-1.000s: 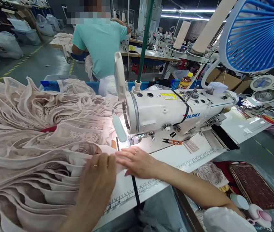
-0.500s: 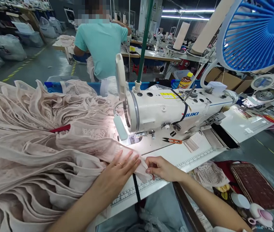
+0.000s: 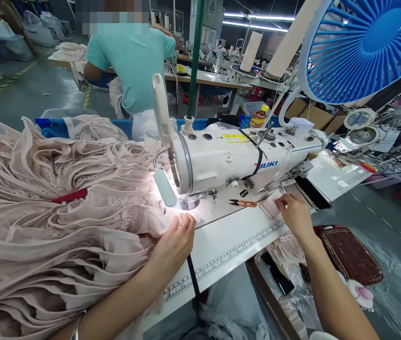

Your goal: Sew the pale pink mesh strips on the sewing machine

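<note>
The white JUKI sewing machine (image 3: 214,158) serves as the reference for all positions. The left hand (image 3: 175,238) is on the near side of the machine's lamp-lit end. Its fingers lie close together and slightly bent over a pale pink fabric panel (image 3: 160,223). The panel is under and just ahead of the fingertips, with a short edge showing beyond them, close to the machine's metal fittings (image 3: 188,203). The left thumb is out of sight, so whether the cloth is pinched or merely pressed cannot be determined. The panel runs back into a heap of pale pink lace-trimmed garments (image 3: 90,236) beside the same end of the machine.

The right hand (image 3: 295,213) is near the machine's opposite end, on its near side. Thumb and forefinger are drawn nearly together at the edge of a stack of striped strips (image 3: 267,208), which lies on the fingers' side facing the lamp. Whether a strip is between them cannot be determined. Orange-handled thread snips (image 3: 245,203) lie in front of the machine, between the two hands.

Lamp glare washes out fine detail around the fittings. A black strap (image 3: 259,160) partly covers the machine's lettering. The blue fan (image 3: 386,30) above the machine's far side is cut off by the frame. Beyond the machine, a seated person in a turquoise shirt (image 3: 133,61) has the head pixelated. Both forearms run out of frame.
</note>
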Motion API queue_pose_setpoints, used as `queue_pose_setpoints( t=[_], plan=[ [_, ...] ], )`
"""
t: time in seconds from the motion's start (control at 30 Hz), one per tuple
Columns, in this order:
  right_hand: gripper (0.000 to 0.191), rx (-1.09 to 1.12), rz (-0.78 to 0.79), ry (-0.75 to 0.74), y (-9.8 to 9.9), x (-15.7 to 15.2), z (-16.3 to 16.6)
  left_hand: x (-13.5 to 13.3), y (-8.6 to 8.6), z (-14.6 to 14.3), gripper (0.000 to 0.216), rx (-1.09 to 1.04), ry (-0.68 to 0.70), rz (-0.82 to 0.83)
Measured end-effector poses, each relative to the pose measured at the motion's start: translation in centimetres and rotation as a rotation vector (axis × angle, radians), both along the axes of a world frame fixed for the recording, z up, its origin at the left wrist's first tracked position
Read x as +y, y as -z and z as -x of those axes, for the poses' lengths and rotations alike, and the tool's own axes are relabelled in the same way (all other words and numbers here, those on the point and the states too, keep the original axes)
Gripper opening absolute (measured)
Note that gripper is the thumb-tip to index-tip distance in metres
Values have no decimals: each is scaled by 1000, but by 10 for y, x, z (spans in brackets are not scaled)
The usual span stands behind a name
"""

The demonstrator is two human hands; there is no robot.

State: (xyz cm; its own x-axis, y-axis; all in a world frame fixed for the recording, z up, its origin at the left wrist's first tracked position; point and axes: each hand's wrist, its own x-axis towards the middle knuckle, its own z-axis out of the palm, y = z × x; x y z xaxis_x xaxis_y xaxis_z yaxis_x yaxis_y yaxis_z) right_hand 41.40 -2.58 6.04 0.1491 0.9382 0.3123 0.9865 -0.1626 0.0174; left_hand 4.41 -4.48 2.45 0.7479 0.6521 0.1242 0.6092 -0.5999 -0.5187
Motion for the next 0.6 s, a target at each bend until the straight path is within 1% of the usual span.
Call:
queue_pose_setpoints(
  t=[0.1, 0.2, 0.3, 0.4, 0.5, 0.57, 0.6],
  plan=[
    [21, -6, -11, -27, 2, -2, 0, 9, 6, 5, 40, -120, 0, 26],
    [22, -23, 15, -31, 0, -3, 2, 13, 8, 17, 42, -222, -21, 80],
    [26, -7, 23, -15, -3, -2, -1, 16, 5, 26, 46, -232, -38, 125],
    [30, 41, -4, -20, -5, 0, -7, 17, 4, 24, 47, -214, -71, 142],
    [37, 136, -33, -33, -6, 2, -13, 16, 9, 15, 43, -237, 0, 147],
    [39, 223, -28, -34, -6, 4, -18, 13, 14, 11, 42, -260, 52, 149],
    [38, 266, -18, -35, -7, 5, -21, 12, 16, 11, 43, -262, 56, 150]
  ],
)
